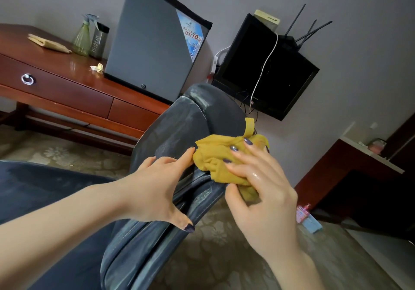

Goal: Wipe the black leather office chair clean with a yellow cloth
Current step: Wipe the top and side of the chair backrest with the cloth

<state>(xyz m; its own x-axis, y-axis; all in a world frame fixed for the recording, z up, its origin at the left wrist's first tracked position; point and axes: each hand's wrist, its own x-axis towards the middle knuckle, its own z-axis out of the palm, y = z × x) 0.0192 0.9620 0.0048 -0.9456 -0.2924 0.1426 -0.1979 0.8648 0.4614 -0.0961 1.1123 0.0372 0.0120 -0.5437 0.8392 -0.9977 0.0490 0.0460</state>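
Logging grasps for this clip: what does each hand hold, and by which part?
The right hand grips the yellow cloth by its bunched middle, against the edge of the chair. The left hand holds nothing; it rests straight-fingered on the chair.

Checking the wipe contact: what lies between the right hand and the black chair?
In the head view, the bunched yellow cloth lies between the right hand and the black chair, pressed against its leather edge.
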